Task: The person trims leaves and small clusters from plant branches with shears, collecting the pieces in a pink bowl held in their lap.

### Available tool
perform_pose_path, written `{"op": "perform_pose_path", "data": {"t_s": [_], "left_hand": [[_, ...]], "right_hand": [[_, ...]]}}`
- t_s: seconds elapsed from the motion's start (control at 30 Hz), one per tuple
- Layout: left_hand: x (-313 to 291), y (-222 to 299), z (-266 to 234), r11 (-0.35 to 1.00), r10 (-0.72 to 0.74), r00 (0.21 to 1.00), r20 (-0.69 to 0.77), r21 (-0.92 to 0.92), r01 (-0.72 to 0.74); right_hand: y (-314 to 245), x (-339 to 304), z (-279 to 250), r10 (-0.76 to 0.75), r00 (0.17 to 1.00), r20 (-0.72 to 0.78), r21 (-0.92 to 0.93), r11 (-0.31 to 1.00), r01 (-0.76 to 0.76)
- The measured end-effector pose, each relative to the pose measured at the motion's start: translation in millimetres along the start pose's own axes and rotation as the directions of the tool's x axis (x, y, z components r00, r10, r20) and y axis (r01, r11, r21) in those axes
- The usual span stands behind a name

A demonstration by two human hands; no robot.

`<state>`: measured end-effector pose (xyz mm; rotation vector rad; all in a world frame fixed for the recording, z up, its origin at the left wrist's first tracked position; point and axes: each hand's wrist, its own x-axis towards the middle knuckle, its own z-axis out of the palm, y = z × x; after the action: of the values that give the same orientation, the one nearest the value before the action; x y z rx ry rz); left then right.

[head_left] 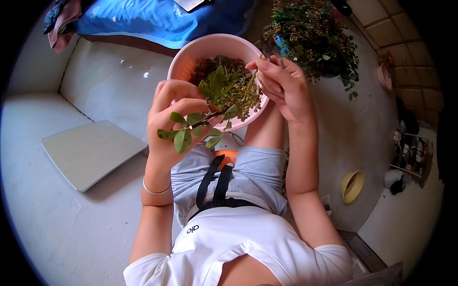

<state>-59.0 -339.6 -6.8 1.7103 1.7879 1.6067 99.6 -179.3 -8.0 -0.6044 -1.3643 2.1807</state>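
Note:
A leafy twig (205,121) with green leaves and a cluster of small greenish-brown berries (245,97) is held over a pink bucket (179,69). My left hand (174,107) is closed round the twig's woody stem. My right hand (284,83) is closed at the far side of the cluster, thumb and forefinger pinching a thin stalk. A dark object (270,48) shows just beyond those fingers; I cannot make out what it is or whether I hold it. Loose berries (202,66) lie inside the bucket, which stands in front of my knees.
To the far right is a large heap of berry-laden branches (317,40). A flat pale board (93,152) lies on the floor at left. Blue cloth (143,21) covers a low surface at the back. A yellow basin (352,187) and a small rack (412,152) stand at right.

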Motion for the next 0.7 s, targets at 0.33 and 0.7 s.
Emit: {"op": "perform_pose_path", "data": {"t_s": [0.33, 0.7], "left_hand": [[-7, 21, -2, 0.942, 0.263, 0.959, -0.110, 0.243, -0.231], [-32, 36, 2, 0.822, 0.457, 0.880, -0.130, 0.441, -0.361]], "right_hand": [[1, -10, 10, -0.301, 0.942, -0.147, -0.237, 0.935, 0.262], [11, -37, 13, -0.885, 0.465, 0.018, -0.471, 0.403, 0.785]]}}
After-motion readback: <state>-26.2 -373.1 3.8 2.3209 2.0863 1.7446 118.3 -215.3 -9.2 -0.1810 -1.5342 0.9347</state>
